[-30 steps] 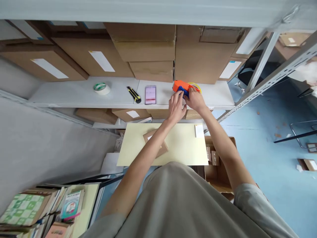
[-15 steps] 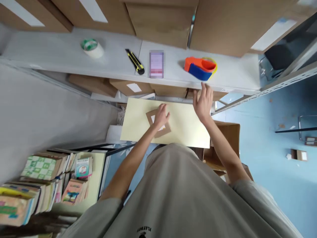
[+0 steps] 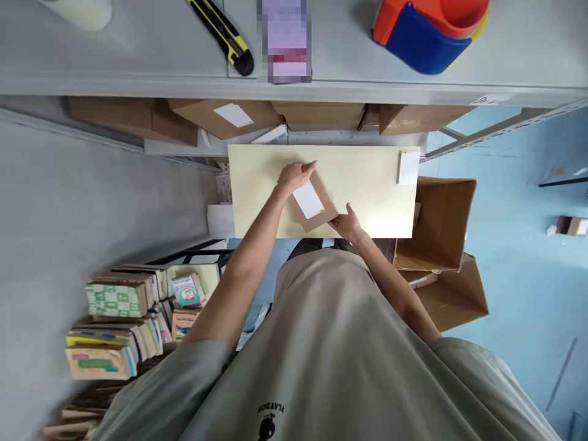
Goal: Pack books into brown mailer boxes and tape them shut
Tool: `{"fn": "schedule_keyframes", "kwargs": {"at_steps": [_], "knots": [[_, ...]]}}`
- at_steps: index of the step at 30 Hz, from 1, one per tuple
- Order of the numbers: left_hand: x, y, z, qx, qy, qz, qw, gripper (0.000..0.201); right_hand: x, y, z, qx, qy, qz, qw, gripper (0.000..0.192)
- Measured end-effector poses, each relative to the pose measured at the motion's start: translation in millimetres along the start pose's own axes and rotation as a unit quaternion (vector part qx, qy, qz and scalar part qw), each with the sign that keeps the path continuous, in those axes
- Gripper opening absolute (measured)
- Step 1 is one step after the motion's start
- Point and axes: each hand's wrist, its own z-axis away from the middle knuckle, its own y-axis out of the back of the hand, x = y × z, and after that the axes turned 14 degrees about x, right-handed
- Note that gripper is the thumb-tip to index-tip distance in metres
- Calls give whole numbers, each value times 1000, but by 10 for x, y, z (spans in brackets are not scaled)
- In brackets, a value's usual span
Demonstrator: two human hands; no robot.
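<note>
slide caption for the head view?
Both hands, left hand and right hand, grip a labelled cardboard parcel on a pale table.

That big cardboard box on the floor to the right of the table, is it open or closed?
Open. The cardboard box beside the pale table has its flaps spread and its hollow inside showing; what it holds cannot be made out.

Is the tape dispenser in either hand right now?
No, the tape dispenser sits on the shelf, while left hand and right hand grip the small parcel.
</note>
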Motion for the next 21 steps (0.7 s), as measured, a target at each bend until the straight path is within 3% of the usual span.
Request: {"fn": "schedule_keyframes", "kwargs": {"at_steps": [3,6,9,12,15,18,21], "knots": [[0,281,282,34,-25,-17,999,70,19,50,142,33,109,36,993,101],[-129,537,699,44,-57,4,997,74,66,155,276,72,253,54,963,94],[-353,534,1076,24,-50,-5,998,66,82,213,315,117,346,95,926,98],[-550,334,1278,7,-23,-21,999,55,61,187,274,208,366,211,882,109],[-654,172,1286,0,-26,-18,999,49,26,118,215,294,374,338,812,102],[-671,147,1183,-21,-25,-15,999,46,-11,65,155,307,372,422,768,87],[-633,187,1077,-59,-17,-2,998,57,-44,69,86,286,354,462,761,73]]}}
